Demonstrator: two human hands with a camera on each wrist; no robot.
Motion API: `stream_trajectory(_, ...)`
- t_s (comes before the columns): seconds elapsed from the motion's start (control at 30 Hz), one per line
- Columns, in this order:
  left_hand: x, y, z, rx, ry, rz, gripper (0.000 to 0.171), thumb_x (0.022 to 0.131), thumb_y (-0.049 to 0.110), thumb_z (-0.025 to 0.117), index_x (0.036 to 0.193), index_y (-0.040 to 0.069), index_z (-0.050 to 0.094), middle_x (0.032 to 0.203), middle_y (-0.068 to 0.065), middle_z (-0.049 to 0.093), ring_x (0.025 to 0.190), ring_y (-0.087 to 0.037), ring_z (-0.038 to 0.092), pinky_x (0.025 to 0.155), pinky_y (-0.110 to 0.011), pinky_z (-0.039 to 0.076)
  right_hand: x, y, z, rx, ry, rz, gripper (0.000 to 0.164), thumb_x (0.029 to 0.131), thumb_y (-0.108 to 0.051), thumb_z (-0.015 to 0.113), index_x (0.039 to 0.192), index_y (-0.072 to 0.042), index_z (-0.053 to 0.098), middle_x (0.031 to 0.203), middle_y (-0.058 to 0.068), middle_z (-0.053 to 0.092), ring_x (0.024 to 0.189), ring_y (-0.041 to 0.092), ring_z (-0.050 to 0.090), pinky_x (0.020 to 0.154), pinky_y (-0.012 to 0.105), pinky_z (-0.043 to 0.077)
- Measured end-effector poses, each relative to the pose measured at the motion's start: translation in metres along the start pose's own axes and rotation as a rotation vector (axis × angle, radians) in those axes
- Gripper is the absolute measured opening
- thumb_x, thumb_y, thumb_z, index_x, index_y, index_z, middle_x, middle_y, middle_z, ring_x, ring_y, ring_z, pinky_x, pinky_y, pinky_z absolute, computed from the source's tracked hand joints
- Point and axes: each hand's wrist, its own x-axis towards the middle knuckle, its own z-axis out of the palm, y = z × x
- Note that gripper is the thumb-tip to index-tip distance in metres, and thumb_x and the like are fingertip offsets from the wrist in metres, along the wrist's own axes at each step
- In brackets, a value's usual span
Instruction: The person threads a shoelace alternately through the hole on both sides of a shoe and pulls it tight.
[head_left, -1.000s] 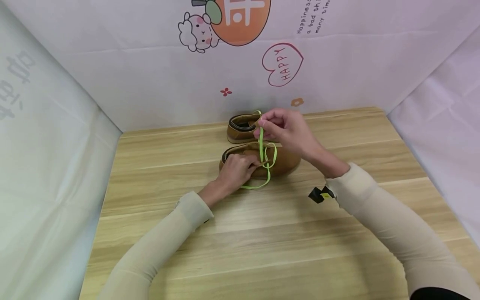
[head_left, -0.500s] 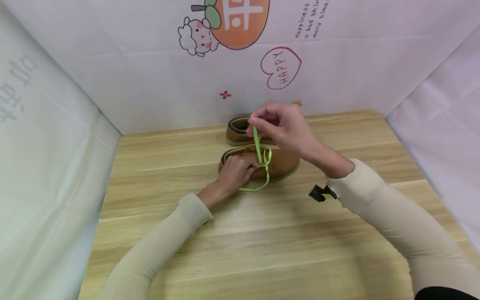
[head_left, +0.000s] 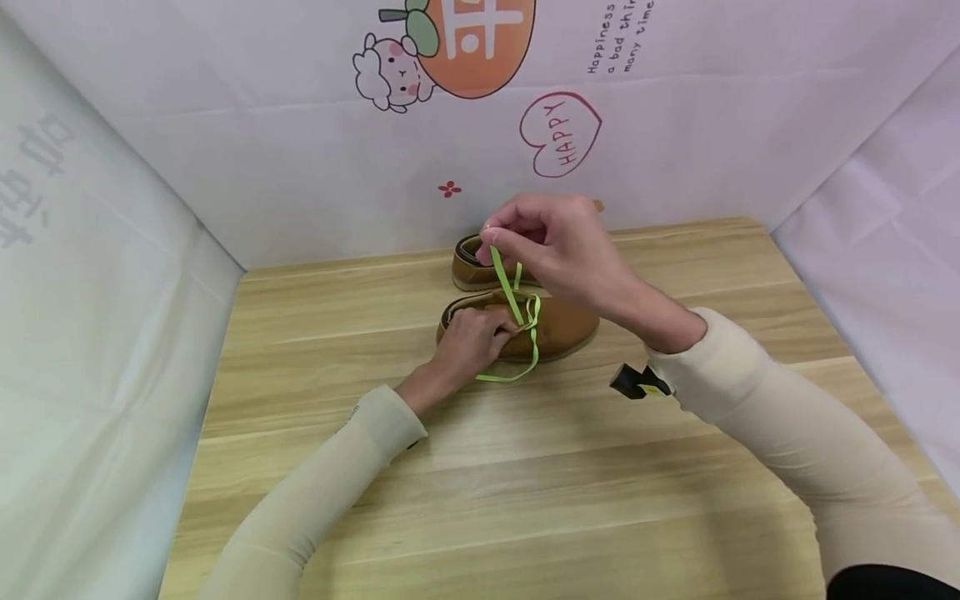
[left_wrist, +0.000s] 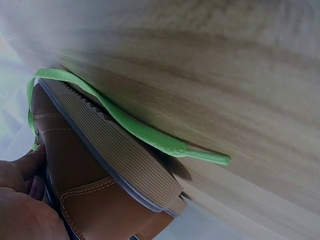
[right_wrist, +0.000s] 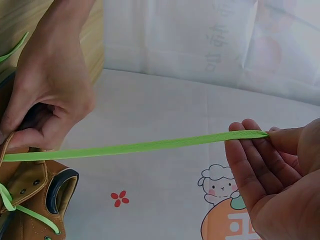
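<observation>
A brown leather shoe [head_left: 572,327] lies on the table with its toe to the right. My left hand [head_left: 468,343] grips the shoe's eyelet flap with thumb and finger, as the right wrist view shows. Above the shoe, my right hand [head_left: 573,250] pinches the end of a green shoelace [right_wrist: 135,148]. That lace runs taut from the flap to my fingers. A loop of lace stands over the shoe's front, and the other lace tail [left_wrist: 135,125] trails along the sole onto the wood. My left fingers partly cover the shoe's opening.
Behind it stands a second brown shoe [head_left: 472,275], partly hidden by my right hand, with green lace too. The wooden table [head_left: 480,500] ends at a white printed cloth [head_left: 315,167] at the back. White cloth also hangs on both sides.
My right hand has moved left and slightly up, drawing the lace farther out at a slant. The loop over the shoe has become smaller. My left hand stays on the flap.
</observation>
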Motion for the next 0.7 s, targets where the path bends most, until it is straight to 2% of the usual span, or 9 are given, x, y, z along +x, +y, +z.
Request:
stream_trajectory(0.23, 0.001, 0.001, -0.001, 0.007, -0.005, -0.022, 0.016, 0.091, -0.002, 0.078, 0.084, 0.011, 0.074, 0.073, 0.005, 0.066, 0.061, -0.005, 0.048, 0.059, -0.024, 0.047, -0.002, -0.007, 0.005, 0.000, -0.013, -0.027, 0.006, 0.098, 0.003, 0.072, 0.098, 0.004, 0.078, 0.089, 0.010, 0.079, 0.077, 0.015, 0.077, 0.072, 0.025, 0.061)
stream_trajectory(0.47, 0.004, 0.004, -0.005, -0.010, -0.030, -0.093, 0.007, 0.091, 0.005, 0.083, 0.092, 0.010, 0.079, 0.082, 0.003, 0.076, 0.067, -0.008, 0.064, 0.066, -0.028, 0.056, -0.002, -0.009, 0.010, -0.008, -0.009, -0.094, 0.006, 0.097, 0.004, 0.073, 0.096, 0.003, 0.078, 0.088, 0.006, 0.078, 0.075, 0.015, 0.075, 0.069, 0.024, 0.060)
stream_trajectory(0.6, 0.007, 0.004, -0.010, 0.033, -0.047, -0.106, 0.010, 0.088, 0.016, 0.088, 0.091, 0.012, 0.080, 0.075, 0.003, 0.073, 0.065, -0.009, 0.061, 0.067, -0.031, 0.054, -0.003, -0.010, 0.015, -0.006, -0.011, -0.126, 0.005, 0.097, 0.002, 0.074, 0.095, 0.001, 0.079, 0.087, 0.006, 0.078, 0.076, 0.009, 0.075, 0.073, 0.026, 0.061)
stream_trajectory(0.7, 0.009, 0.002, -0.017, 0.059, -0.075, -0.085, 0.015, 0.085, 0.022, 0.091, 0.091, 0.013, 0.080, 0.076, 0.003, 0.070, 0.069, -0.010, 0.059, 0.068, -0.031, 0.052, -0.004, -0.010, 0.019, -0.016, -0.013, -0.150, 0.004, 0.096, 0.001, 0.075, 0.094, 0.000, 0.078, 0.085, 0.003, 0.078, 0.076, 0.007, 0.074, 0.075, 0.026, 0.062)
